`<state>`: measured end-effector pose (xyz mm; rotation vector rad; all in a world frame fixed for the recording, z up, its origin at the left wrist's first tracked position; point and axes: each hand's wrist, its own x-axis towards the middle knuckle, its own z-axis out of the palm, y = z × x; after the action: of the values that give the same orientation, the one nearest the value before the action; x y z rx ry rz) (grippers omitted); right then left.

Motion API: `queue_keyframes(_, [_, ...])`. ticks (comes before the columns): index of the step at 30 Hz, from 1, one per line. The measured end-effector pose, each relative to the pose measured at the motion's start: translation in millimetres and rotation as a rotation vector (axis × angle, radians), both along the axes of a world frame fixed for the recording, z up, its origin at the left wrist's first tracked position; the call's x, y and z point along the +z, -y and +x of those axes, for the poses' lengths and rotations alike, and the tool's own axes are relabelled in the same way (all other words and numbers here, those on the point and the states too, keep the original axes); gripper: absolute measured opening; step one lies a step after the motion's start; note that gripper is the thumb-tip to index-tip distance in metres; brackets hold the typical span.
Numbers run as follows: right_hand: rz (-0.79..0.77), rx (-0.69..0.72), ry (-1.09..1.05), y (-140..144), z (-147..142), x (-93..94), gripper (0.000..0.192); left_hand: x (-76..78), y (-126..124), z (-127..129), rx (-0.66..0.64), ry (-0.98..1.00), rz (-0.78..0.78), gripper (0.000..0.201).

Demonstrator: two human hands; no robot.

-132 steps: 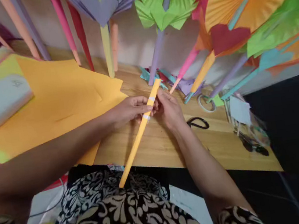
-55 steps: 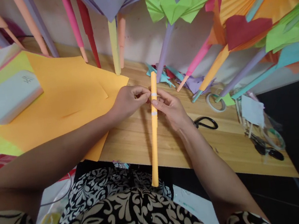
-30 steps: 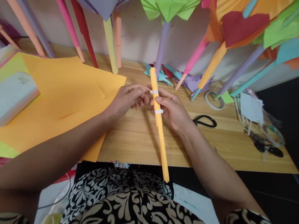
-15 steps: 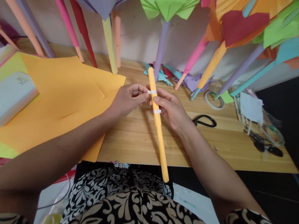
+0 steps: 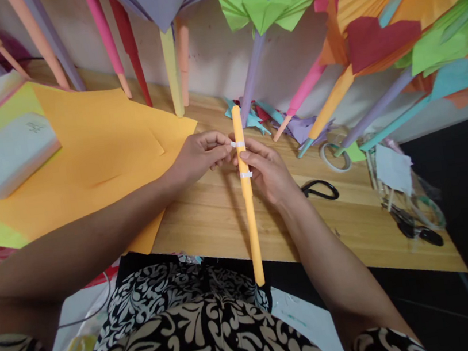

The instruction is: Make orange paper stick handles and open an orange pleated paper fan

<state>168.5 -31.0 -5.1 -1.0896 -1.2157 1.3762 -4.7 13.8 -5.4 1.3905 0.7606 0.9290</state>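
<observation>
Orange paper stick (image 5: 250, 214) held upright over the wooden table (image 5: 218, 218), right hand (image 5: 267, 172) wrapped around it, left hand (image 5: 200, 156) fingertips pinching its upper white tape band (image 5: 237, 143)

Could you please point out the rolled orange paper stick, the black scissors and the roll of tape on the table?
Rolled orange paper stick (image 5: 252, 225): head view, bare lower shaft below the hands.
Black scissors (image 5: 320, 190): head view, handle loop.
Roll of tape (image 5: 332, 157): head view, ring's rim.
</observation>
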Motion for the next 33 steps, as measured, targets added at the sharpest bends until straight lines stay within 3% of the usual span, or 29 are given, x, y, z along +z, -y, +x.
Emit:
queue_keyframes(5, [0.002,-0.028,0.042,0,2,-2.7,0.035,-0.3,-1,0,0.022,-0.025,-0.024,0.008])
queue_keyframes(11, [0.033,-0.177,0.213,-4,5,-10.1,0.041,-0.3,-2,1,0.061,-0.057,-0.046,0.010])
queue_keyframes(13, [0.096,-0.269,0.310,-5,6,-11.4,0.033,0.5,-2,2,0.070,-0.074,-0.048,0.012])
queue_keyframes(17, [0.366,-0.443,0.496,-1,3,-6.8,0.010,2.6,-1,2,0.065,-0.100,-0.059,0.014])
queue_keyframes(22, [0.545,-0.344,0.651,5,-2,-1.5,0.008,3.9,2,3,0.051,-0.133,-0.070,0.013])
queue_keyframes(33, [0.529,-0.311,0.747,4,-3,-4.4,0.008,-2.5,1,3,0.019,-0.197,0.013,0.009])
